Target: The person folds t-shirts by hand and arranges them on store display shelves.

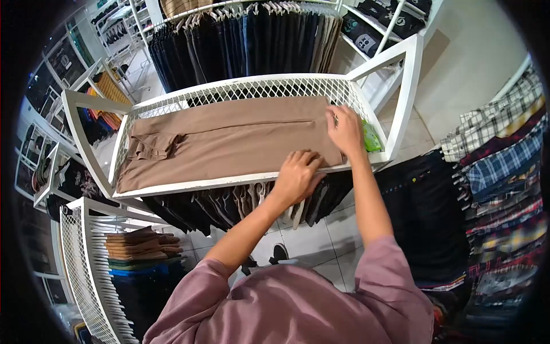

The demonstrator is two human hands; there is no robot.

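L hand (298,178) bends over near edge of brown garment (229,137); R hand (345,129) curls loosely at its R end, prob. keeping cloth square; can't tell if the 2 grip. Garment's flat in white rack (408,86), supported approx. full length; 1 green packet (371,137) in R corner, hanging clothes (246,46) behind.

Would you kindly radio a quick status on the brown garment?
Left hand at the near edge, right hand at the right end. Brown garment lying flat. Green packet to its right.
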